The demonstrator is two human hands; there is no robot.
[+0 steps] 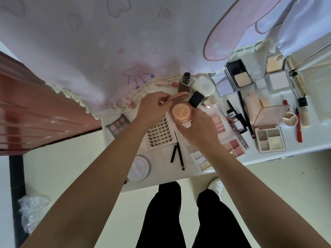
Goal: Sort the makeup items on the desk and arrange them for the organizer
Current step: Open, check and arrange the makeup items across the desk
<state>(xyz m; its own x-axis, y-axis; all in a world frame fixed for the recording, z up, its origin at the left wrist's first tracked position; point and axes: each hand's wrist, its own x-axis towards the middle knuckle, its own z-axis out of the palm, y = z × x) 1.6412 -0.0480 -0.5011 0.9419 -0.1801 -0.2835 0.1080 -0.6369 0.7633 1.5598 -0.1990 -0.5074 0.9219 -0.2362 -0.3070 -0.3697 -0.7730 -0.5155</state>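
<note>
While the right hand is gripping the compact, I'm seeing the left hand pinching its raised lid.

Glossy pink plastic compact, smooth white desk, soft printed cloth curtain, seemingly lacquered reddish wood.

Pink compact, peach inside; pale pink cloth w/ heart pattern; white desk; black trousers; red pencil.
</note>
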